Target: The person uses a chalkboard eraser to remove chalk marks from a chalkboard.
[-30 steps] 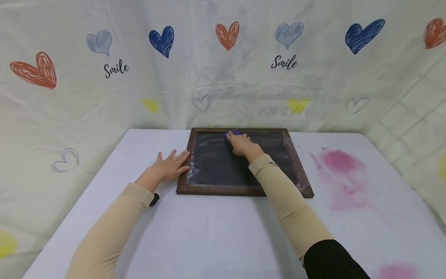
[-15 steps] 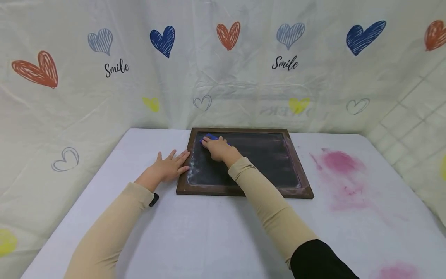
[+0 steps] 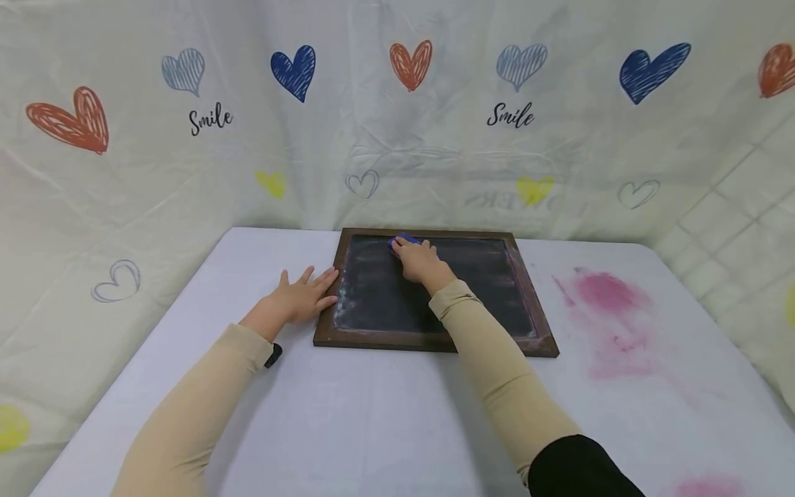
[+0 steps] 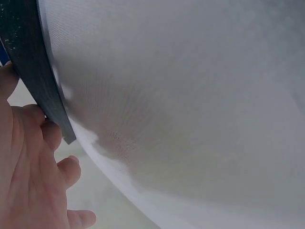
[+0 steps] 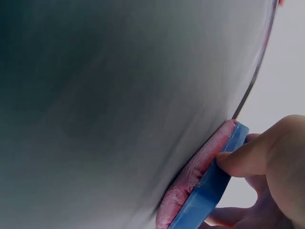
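Observation:
A framed chalkboard [image 3: 385,297] lies on the white table, its dark face smeared with pale chalk, most of all along the left side. Near its far edge my right hand [image 3: 419,262] grips a blue board eraser [image 5: 205,195]. In the right wrist view the eraser's pinkish, chalk-stained pad [image 5: 190,183] faces down against the board, with my thumb and fingers on the blue back. My left hand [image 3: 298,298] has its fingers spread, and their tips rest on the left side of the wooden frame [image 4: 38,71].
The white tabletop [image 3: 366,414] bears pink powder stains [image 3: 611,293] to the right of the board. Behind the table hangs a pale curtain [image 3: 435,138] printed with hearts and lettering.
My right hand swept the eraser left along the board's far part, then came part of the way back right. My left hand has stayed on the frame.

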Demonstrator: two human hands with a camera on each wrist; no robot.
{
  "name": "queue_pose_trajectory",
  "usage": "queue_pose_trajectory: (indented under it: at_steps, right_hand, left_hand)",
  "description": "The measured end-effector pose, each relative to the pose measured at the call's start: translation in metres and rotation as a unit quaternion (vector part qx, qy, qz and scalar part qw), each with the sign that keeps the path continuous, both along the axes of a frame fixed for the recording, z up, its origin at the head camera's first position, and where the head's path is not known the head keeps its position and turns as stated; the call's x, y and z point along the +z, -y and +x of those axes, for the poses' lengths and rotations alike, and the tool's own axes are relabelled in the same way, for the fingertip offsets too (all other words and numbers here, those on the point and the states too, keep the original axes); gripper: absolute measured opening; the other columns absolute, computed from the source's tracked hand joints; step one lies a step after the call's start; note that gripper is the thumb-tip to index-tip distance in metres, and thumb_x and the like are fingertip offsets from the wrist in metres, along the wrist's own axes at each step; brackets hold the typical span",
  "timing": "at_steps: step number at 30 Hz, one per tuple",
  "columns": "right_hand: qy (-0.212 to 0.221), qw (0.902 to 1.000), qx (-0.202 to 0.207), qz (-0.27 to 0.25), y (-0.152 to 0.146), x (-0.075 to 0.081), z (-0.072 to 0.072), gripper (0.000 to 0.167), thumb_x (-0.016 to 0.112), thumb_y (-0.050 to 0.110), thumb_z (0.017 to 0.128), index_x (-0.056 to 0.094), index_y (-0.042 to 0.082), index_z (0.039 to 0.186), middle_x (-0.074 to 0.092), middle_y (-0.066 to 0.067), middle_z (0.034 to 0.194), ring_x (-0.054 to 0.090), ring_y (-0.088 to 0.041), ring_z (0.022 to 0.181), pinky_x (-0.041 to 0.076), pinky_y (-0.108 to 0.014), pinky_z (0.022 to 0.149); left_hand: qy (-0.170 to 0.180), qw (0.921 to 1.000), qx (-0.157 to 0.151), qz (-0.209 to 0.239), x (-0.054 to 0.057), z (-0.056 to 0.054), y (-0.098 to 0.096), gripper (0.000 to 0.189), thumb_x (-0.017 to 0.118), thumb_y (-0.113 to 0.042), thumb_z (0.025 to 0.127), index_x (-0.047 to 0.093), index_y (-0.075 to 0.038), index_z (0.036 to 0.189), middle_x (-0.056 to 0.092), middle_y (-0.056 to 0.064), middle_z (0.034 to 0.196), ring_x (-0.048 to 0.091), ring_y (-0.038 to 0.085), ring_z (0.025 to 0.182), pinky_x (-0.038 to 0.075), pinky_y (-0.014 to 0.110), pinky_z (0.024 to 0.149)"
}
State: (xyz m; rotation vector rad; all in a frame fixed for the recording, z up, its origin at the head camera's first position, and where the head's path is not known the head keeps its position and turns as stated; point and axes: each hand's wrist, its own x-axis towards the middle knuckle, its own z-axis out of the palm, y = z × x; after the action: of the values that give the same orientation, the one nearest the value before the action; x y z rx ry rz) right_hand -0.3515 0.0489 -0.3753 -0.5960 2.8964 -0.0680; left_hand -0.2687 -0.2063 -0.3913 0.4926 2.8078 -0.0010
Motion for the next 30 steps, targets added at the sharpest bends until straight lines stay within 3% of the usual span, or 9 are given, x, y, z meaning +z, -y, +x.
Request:
queue_pose_trajectory:
  at_steps: [7,15,24,27,30]
  right_hand:
    - [0.016,0.9985,-0.031,-0.042,-0.059,0.000,-0.003,0.070,0.052,-0.003,0.101,0.024,0.011,0.164,0.015,-0.007,0.171,0.019,-0.059,0.146,0.023,-0.065,0.117]
    - [0.027,0.9954,-0.064,-0.067,-0.108,0.003,-0.003,0.069,0.048,-0.005,0.100,0.021,0.007,0.163,0.012,-0.013,0.170,0.015,-0.060,0.146,0.021,-0.070,0.115]
    - [0.041,0.9884,-0.147,-0.006,-0.135,0.010,-0.001,0.065,0.046,0.004,0.104,0.017,-0.002,0.162,0.009,-0.023,0.168,0.019,-0.063,0.143,0.025,-0.072,0.112]
    - [0.041,0.9893,-0.139,-0.014,-0.137,0.011,0.000,0.065,0.046,0.004,0.103,0.017,-0.003,0.161,0.010,-0.024,0.168,0.019,-0.064,0.143,0.026,-0.072,0.111]
    - [0.038,0.9934,-0.107,-0.017,-0.141,0.013,0.003,0.066,0.048,0.002,0.102,0.018,-0.007,0.159,0.012,-0.028,0.166,0.018,-0.059,0.146,0.024,-0.069,0.114]
  left_hand:
    - [-0.001,1.0000,-0.004,0.005,-0.003,-0.001,-0.002,0.068,0.030,-0.049,0.112,0.007,-0.015,0.167,0.010,0.005,0.172,0.007,0.039,0.156,0.000,0.075,0.114]
    - [0.002,0.9999,0.005,0.014,0.002,0.001,0.001,0.069,0.032,-0.049,0.112,0.009,-0.015,0.167,0.011,0.006,0.172,0.005,0.040,0.156,-0.002,0.075,0.114]
    - [0.005,0.9999,0.005,0.010,0.002,0.002,-0.002,0.069,0.032,-0.048,0.112,0.008,-0.014,0.167,0.011,0.007,0.171,0.005,0.040,0.155,-0.002,0.075,0.114]
    - [0.004,0.9999,0.004,0.013,0.001,0.002,0.000,0.069,0.032,-0.048,0.112,0.008,-0.014,0.167,0.011,0.006,0.171,0.005,0.040,0.155,-0.002,0.075,0.114]
    - [0.004,0.9999,0.003,0.012,-0.001,0.001,0.002,0.069,0.032,-0.049,0.111,0.008,-0.015,0.167,0.011,0.005,0.172,0.005,0.040,0.155,-0.002,0.075,0.114]
